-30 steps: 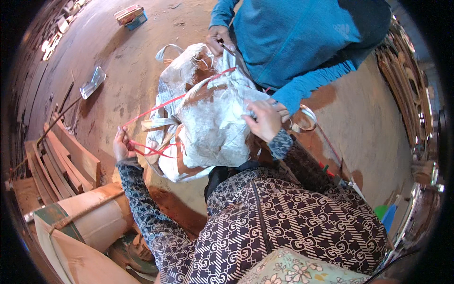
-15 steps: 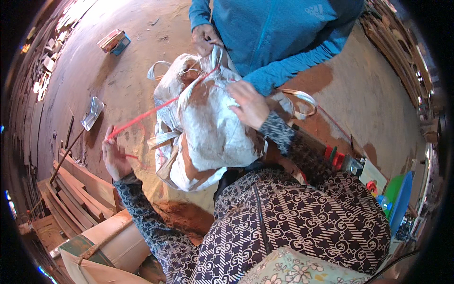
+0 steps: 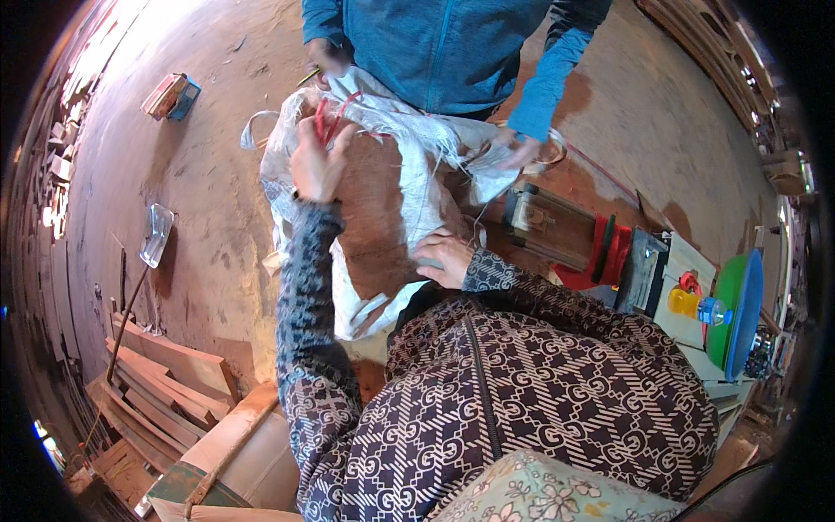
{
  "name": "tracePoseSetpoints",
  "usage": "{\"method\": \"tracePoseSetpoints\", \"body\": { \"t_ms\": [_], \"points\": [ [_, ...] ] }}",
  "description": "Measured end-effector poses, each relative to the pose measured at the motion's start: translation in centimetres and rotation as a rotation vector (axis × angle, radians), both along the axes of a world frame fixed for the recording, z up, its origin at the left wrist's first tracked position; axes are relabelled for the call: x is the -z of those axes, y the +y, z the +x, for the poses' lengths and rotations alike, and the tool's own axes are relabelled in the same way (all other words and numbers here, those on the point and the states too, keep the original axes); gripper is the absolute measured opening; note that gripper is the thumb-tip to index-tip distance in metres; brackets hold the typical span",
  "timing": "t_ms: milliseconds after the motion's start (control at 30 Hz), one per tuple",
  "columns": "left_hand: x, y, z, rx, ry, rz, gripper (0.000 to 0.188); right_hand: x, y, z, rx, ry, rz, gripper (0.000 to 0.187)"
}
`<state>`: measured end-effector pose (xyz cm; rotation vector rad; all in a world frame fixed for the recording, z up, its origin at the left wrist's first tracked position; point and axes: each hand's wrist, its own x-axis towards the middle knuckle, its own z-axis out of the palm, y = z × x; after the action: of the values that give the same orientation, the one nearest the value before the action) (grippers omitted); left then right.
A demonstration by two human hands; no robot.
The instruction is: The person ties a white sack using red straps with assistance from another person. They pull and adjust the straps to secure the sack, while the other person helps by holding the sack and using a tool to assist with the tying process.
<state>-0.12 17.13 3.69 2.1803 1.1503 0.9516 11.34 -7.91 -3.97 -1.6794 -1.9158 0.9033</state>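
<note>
A large white woven sack (image 3: 417,178) with frayed edges lies between me and a person in a blue jacket, a broad brown patch showing at its middle. Over its far left part, my left hand (image 3: 317,165) is closed on a red ribbon (image 3: 323,117), which loops up past the fingertips. My right hand (image 3: 445,259) rests on the sack's near right side, fingers spread against the cloth. The other person's hand (image 3: 520,150) touches a sack flap at right. Their other hand (image 3: 329,57), blurred, is at the far edge beside a thin yellow-and-black object (image 3: 309,76).
Wood planks (image 3: 165,374) are piled at lower left by a wrapped bundle (image 3: 243,444). A clear plastic tray (image 3: 156,235) and a small blue box (image 3: 178,97) are on the floor at left. At right are a wooden bench (image 3: 552,228), a yellow bottle (image 3: 687,303) and a blue basin (image 3: 745,313).
My left hand moved right from beyond the sack onto it, bringing the ribbon in. My right hand slid down toward me. The sack's top now lies spread, and the other person's right-side hand has come into view.
</note>
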Motion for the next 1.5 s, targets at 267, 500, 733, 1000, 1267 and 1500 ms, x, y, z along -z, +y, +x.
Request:
{"method": "tracePoseSetpoints", "body": {
  "t_ms": [267, 500, 733, 1000, 1267, 1500],
  "points": [
    [5.7, 2.9, 2.6, -0.104, 0.005, -0.363, 0.067, -1.9, -0.3, -0.2, 0.121, 0.103, 0.128, 0.024],
    [6.9, 0.3, 0.9, 0.024, -0.056, -0.481, 0.059, -5.7, 2.1, 3.0, 0.520, 0.178, 0.379, 0.013],
    [4.8, -1.8, 0.6, 0.269, -0.224, -0.898, 0.039, -3.1, 9.5, 8.0, 0.384, -0.071, 0.618, 0.021],
    [6.9, -2.8, -1.0, 0.285, -0.452, -1.101, 0.024, -4.4, 15.0, 9.4, 0.418, -0.404, 0.118, 0.029],
    [5.5, -6.2, -2.8, 0.174, -0.575, -1.157, 0.025, -3.0, 11.9, 8.1, 0.132, -0.423, -0.141, 0.028],
    [2.5, -10.5, -3.4, 0.171, -0.604, -1.179, 0.029, -4.7, 5.0, 11.9, 0.353, 0.687, 0.031, 0.028]
  ]
}}
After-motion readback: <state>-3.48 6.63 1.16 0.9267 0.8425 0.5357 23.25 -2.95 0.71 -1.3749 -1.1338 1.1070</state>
